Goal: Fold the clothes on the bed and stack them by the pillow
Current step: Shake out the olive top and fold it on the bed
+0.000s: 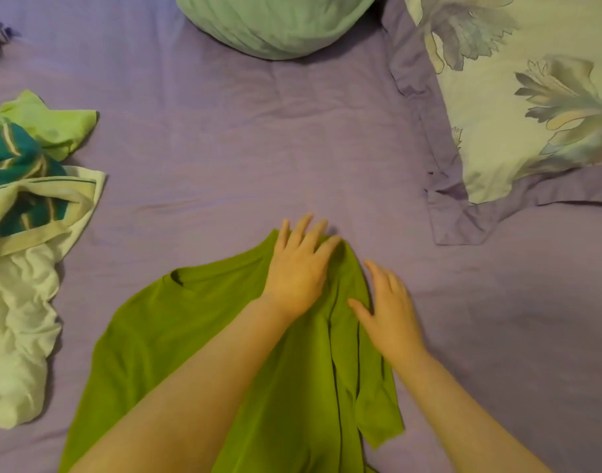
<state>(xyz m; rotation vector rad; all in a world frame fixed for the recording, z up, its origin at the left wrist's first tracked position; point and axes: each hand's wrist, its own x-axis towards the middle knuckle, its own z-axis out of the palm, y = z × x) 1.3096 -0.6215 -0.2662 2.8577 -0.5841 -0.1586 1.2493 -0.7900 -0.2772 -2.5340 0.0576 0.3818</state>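
Olive-green cotton T-shirt [197,336], right side folded inward, lies at the near edge of the purple bedsheet [224,148] | left hand [298,271] flat, fingers spread on its shoulder | right hand [390,314] open, flat at the folded edge | risk: fold may slip or crease if pressure lifts | unfolded heap of white and teal garments [23,233] at left edge; floral pillow [531,97] at far right corner.

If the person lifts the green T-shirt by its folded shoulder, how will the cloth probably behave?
The green T-shirt probably droops and unfolds: it lies thin and limp, its sleeve folded over loosely. It looks light. It may slide on the purple sheet, which is likely why the left hand and right hand press it flat.
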